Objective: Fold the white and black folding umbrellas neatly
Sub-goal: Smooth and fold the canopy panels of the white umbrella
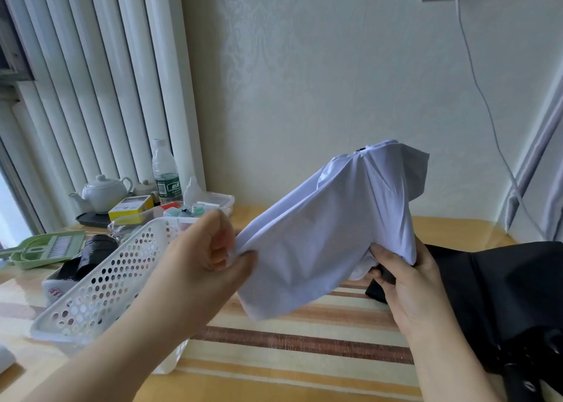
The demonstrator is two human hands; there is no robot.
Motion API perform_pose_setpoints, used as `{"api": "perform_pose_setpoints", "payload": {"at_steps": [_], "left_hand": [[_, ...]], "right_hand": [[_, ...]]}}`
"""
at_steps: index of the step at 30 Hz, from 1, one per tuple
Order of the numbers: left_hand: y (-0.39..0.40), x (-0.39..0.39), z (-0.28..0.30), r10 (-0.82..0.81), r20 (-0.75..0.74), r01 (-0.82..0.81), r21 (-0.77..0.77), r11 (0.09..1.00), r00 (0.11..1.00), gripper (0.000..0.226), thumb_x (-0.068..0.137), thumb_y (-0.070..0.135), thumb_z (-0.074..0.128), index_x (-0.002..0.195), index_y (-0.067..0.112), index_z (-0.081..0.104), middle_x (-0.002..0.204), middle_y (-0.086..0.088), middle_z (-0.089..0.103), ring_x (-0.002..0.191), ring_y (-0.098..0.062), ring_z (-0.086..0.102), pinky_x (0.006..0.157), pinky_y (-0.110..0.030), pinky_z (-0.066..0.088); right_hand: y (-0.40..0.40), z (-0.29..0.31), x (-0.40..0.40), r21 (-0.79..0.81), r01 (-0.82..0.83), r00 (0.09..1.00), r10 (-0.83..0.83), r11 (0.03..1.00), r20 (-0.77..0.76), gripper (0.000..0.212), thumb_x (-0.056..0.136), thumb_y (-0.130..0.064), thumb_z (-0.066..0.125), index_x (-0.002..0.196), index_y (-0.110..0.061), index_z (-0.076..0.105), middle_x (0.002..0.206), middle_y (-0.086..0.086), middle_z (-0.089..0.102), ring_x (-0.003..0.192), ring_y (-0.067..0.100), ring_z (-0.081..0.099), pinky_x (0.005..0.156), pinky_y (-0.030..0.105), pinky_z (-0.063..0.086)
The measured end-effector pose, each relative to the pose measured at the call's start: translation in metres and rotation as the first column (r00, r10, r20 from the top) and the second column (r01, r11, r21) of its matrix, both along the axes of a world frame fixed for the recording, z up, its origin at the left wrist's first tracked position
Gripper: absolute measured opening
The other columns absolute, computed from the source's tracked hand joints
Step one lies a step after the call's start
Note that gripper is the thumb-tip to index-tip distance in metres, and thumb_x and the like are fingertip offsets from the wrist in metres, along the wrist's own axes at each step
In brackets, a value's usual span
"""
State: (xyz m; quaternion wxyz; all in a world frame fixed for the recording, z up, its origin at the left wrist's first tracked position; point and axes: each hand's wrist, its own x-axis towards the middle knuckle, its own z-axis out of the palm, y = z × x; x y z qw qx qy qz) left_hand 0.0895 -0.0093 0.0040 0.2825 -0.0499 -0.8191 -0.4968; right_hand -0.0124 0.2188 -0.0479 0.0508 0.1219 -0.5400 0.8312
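The white folding umbrella (329,228) is held up over the table, its tip pointing up and away and its loose canopy hanging in folds. My left hand (210,249) pinches a flap of the white canopy at its left edge and pulls it out sideways. My right hand (402,283) grips the umbrella's dark handle under the cloth. The black folding umbrella (502,295) lies loose on the table at the right, partly behind my right hand.
A white perforated basket (100,286) stands at the left on the wooden table (457,228) with a striped mat (304,340). Behind it are a white teapot (103,193), a water bottle (164,173), a yellow box and a green dustpan (45,247). A cable hangs on the wall.
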Motion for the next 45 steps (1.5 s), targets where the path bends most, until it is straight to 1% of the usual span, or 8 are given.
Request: {"api": "perform_pose_setpoints", "payload": {"at_steps": [3,7,14,19,27,34,41,45], "left_hand": [[0.005,0.0,0.002,-0.016,0.054,0.012,0.076,0.997,0.998,0.033,0.079,0.02,0.07,0.081,0.034,0.04,0.072,-0.001,0.074,0.057,-0.035,0.058,0.057,-0.047,0.05],[0.014,0.005,0.009,0.008,-0.052,0.002,0.178,0.984,0.999,0.03,0.087,0.002,0.061,0.097,0.027,0.049,0.061,-0.006,0.071,0.044,-0.018,0.053,0.045,-0.018,0.04],[0.015,-0.004,-0.004,-0.371,0.222,0.133,0.676,0.725,0.902,0.043,0.073,0.027,0.068,0.115,0.018,0.066,0.109,-0.009,0.071,0.096,-0.025,0.069,0.086,-0.042,0.051],[0.01,-0.006,-0.017,-0.258,0.187,0.008,0.795,0.606,0.948,0.037,0.074,0.026,0.058,0.103,0.007,0.069,0.103,-0.013,0.073,0.092,-0.025,0.07,0.089,-0.044,0.049],[0.005,0.006,-0.011,0.001,-0.053,0.019,0.379,0.925,0.999,0.025,0.086,0.032,0.05,0.086,0.029,0.074,0.082,-0.001,0.074,0.078,-0.016,0.067,0.077,-0.044,0.05],[0.017,0.007,-0.005,-0.243,0.165,0.066,0.685,0.725,0.956,0.014,0.067,0.024,0.069,0.073,0.032,0.078,0.083,0.0,0.076,0.072,-0.012,0.073,0.062,-0.031,0.058],[0.006,0.006,0.002,-0.833,-0.087,0.496,0.835,0.238,0.547,0.051,0.094,0.019,0.051,0.141,0.004,0.038,0.145,-0.027,0.033,0.131,-0.046,0.032,0.112,-0.052,0.019],[0.01,-0.001,-0.001,-0.797,-0.119,0.587,0.742,0.325,0.592,0.049,0.072,0.026,0.076,0.118,0.01,0.064,0.12,-0.016,0.062,0.109,-0.032,0.06,0.097,-0.044,0.046]], "right_hand": [[0.0,-0.002,-0.002,0.021,0.029,0.999,-0.03,0.999,0.013,0.026,0.086,0.003,0.058,0.099,-0.018,0.064,0.087,0.005,0.063,0.074,0.016,0.059,0.059,0.026,0.047],[-0.004,-0.007,-0.005,0.009,0.01,0.999,-0.01,1.0,0.033,0.026,0.086,0.004,0.059,0.105,-0.014,0.063,0.088,0.005,0.065,0.07,0.013,0.064,0.056,0.025,0.051],[-0.01,-0.008,-0.005,0.014,-0.047,0.999,0.047,0.999,0.018,0.029,0.072,-0.017,0.066,0.101,-0.015,0.065,0.083,0.001,0.068,0.069,0.012,0.065,0.056,0.025,0.051],[-0.015,-0.004,-0.001,0.008,-0.05,0.998,0.05,0.999,0.026,0.067,0.05,-0.062,0.081,0.1,-0.019,0.067,0.077,-0.004,0.067,0.063,0.009,0.061,0.053,0.023,0.048],[-0.022,-0.006,0.004,0.042,0.033,0.991,-0.038,0.999,0.127,0.019,0.096,-0.024,0.052,0.088,-0.017,0.068,0.074,-0.003,0.067,0.062,0.009,0.061,0.055,0.027,0.047],[-0.02,-0.006,0.003,0.016,0.023,0.995,-0.025,1.0,0.101,0.022,0.081,-0.037,0.059,0.08,-0.016,0.066,0.067,0.001,0.056,0.056,0.013,0.048,0.056,0.028,0.047],[-0.024,-0.009,0.001,0.146,0.044,0.998,-0.05,0.988,0.034,0.007,0.085,-0.016,0.067,0.09,-0.011,0.065,0.07,0.009,0.052,0.056,0.014,0.049,0.052,0.025,0.045],[-0.031,-0.013,0.004,0.278,0.023,1.0,-0.022,0.96,-0.008,0.015,0.086,-0.005,0.063,0.099,-0.012,0.065,0.063,0.006,0.048,0.054,0.015,0.043,0.05,0.02,0.042]]}}
